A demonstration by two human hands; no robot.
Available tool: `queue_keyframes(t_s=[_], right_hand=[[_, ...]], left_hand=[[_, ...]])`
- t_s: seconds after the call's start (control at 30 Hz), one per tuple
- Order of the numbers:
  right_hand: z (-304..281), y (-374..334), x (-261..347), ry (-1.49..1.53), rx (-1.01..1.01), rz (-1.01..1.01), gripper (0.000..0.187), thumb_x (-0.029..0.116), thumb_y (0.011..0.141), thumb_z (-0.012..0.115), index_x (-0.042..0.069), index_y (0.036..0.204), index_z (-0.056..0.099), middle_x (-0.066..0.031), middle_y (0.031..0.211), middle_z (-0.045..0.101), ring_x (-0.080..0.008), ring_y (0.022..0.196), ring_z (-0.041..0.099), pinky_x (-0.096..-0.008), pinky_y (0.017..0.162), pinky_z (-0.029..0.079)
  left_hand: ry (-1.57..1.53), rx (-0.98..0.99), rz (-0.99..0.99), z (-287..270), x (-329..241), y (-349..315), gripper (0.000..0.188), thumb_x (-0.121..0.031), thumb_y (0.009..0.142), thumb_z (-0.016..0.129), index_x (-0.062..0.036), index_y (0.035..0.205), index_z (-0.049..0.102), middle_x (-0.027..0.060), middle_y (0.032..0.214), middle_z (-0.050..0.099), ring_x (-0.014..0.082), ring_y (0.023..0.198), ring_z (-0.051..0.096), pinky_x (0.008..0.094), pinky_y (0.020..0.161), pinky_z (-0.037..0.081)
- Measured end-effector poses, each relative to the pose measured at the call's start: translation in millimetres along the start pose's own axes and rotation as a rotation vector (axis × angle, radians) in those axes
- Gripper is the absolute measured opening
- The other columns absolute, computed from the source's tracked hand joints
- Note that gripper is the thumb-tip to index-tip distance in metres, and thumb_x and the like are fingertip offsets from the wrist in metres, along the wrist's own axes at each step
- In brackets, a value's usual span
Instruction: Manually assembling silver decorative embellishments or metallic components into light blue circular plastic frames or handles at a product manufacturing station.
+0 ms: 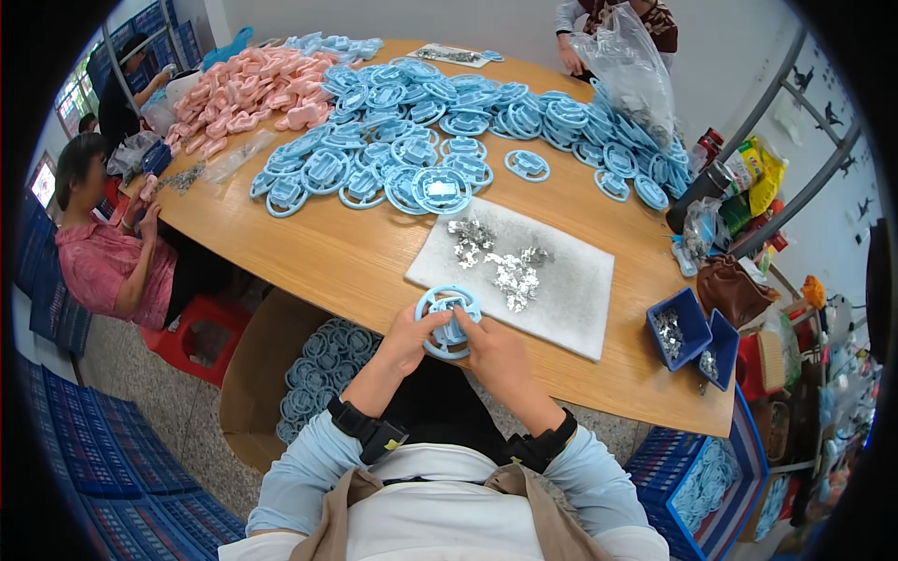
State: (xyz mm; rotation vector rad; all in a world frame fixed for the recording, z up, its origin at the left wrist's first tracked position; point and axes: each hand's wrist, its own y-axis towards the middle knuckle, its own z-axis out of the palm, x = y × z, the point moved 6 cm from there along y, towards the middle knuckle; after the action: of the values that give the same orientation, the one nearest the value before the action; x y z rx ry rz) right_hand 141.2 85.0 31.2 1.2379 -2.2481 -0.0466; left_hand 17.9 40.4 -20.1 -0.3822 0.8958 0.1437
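Observation:
Between my two hands, at the table's front edge, is a light blue plastic ring-shaped part with a boxy centre. My left hand grips its left side, thumb on the face. My right hand holds its right side, thumb pressed near the centre; whether a small metal piece sits under that thumb I cannot make out. Just beyond the hands lies a white foam sheet bearing loose shiny metal clips in a few small heaps. Behind it spreads a large pile of the same blue parts.
Pink plastic parts are heaped at the far left. Blue bins of metal pieces stand at the table's right edge. A cardboard box of blue parts is below left, a crate below right. A co-worker sits at left.

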Motion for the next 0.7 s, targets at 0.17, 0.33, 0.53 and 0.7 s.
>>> queue_keyframes(t_s=[0.17, 0.33, 0.53, 0.7], right_hand=[[-1, 0, 4, -0.043, -0.004, -0.048, 0.048, 0.005, 0.075, 0.057, 0.015, 0.122, 0.053, -0.0101, 0.078, 0.057, -0.0294, 0.064, 0.060, -0.0390, 0.053, 0.047], [-7, -1, 2, 0.016, -0.066, -0.052, 0.046, 0.005, 0.076, 0.058, 0.015, 0.121, 0.053, -0.0104, 0.079, 0.056, -0.0289, 0.065, 0.060, -0.0381, 0.054, 0.047], [-11, -12, -29, 0.627, -0.183, 0.246, 0.039, 0.005, 0.081, 0.057, 0.005, 0.120, 0.053, -0.0066, 0.090, 0.061, -0.0150, 0.068, 0.058, -0.0273, 0.062, 0.046], [5, -10, -34, 1.190, -0.025, 0.325, 0.036, 0.004, 0.082, 0.056, -0.003, 0.117, 0.054, -0.0015, 0.093, 0.061, -0.0036, 0.073, 0.053, -0.0216, 0.060, 0.044]], left_hand=[[0.019, -0.011, -0.007, -2, 1, -4, 0.021, -0.010, 0.084, 0.061, -0.0025, 0.103, 0.057, 0.0043, 0.093, 0.061, 0.0123, 0.081, 0.060, 0.0264, 0.069, 0.050], [-0.013, -0.017, 0.007, -1, 2, -5, 0.021, -0.011, 0.083, 0.062, -0.0029, 0.102, 0.056, 0.0041, 0.092, 0.061, 0.0126, 0.080, 0.060, 0.0262, 0.069, 0.050], [-0.186, -0.024, -0.017, 6, 1, -10, 0.027, -0.013, 0.083, 0.064, -0.0023, 0.106, 0.055, 0.0054, 0.095, 0.062, 0.0138, 0.085, 0.061, 0.0282, 0.072, 0.051], [-0.142, 0.058, -0.041, 12, 3, -24, 0.031, -0.012, 0.082, 0.065, -0.0013, 0.109, 0.055, 0.0056, 0.096, 0.062, 0.0143, 0.087, 0.061, 0.0299, 0.074, 0.051]])
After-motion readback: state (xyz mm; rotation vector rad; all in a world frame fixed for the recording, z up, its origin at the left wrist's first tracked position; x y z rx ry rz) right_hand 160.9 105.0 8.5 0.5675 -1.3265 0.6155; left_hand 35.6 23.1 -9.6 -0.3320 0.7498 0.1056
